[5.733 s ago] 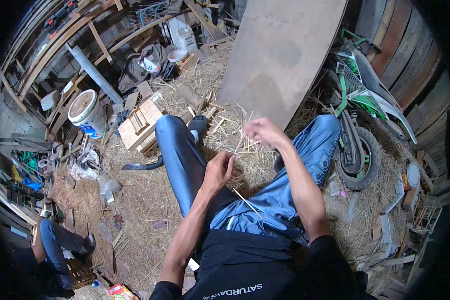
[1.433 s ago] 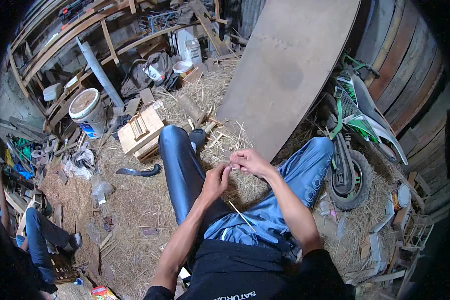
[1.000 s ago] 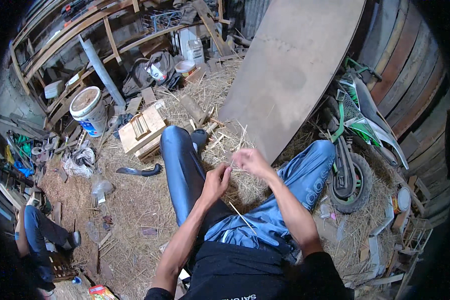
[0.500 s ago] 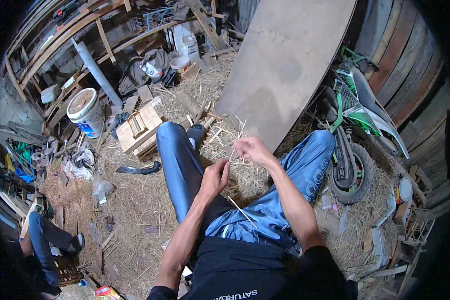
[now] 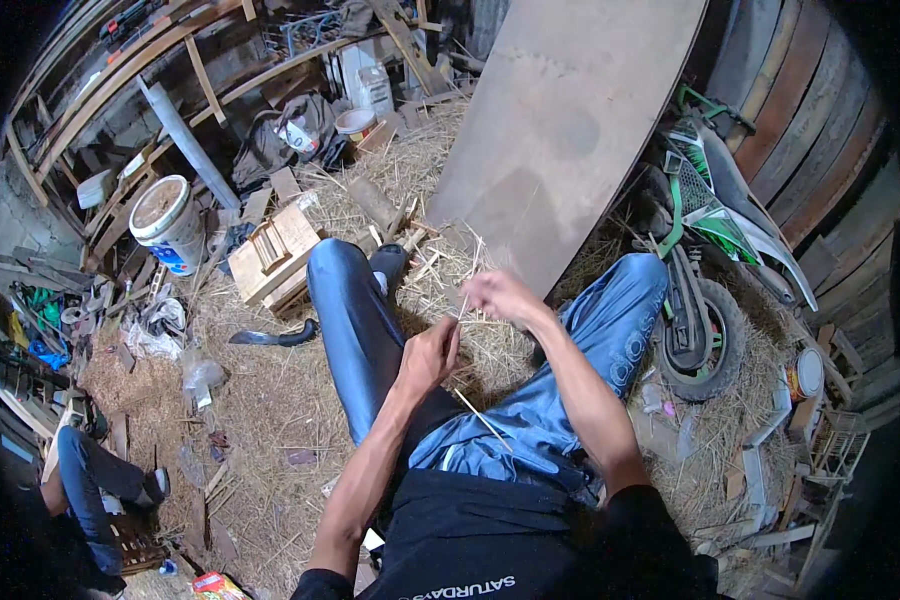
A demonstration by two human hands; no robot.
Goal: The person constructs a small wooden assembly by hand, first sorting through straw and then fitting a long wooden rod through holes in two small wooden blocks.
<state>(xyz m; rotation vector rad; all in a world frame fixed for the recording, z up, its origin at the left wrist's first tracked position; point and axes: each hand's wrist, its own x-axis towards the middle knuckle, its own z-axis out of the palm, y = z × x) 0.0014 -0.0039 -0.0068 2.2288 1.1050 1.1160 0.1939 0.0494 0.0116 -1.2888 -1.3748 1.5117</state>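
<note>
I sit with my knees apart, both hands held close together between them. My left hand (image 5: 429,356) is closed, its thumb side up, around a thin pale sliver of wood or bamboo whose tip shows just above the fingers. My right hand (image 5: 503,298) is just above and to the right, its fingers curled in a pinch and slightly blurred; whatever they hold is too small to make out. A thin pale stick (image 5: 486,422) slants across my blue trousers below the left hand; whether it joins the sliver is unclear.
A dark curved handle or blade (image 5: 273,336) lies on straw by a wooden block (image 5: 276,254). A large board (image 5: 560,130) leans ahead, a green-and-white motorbike (image 5: 708,235) stands right, and a white bucket (image 5: 170,225) stands left. Another person's leg (image 5: 95,490) shows lower left.
My right hand has shifted slightly left, nearer the left hand's fingertips. The left hand keeps its grip in nearly the same place. The whole view has tilted a little.
</note>
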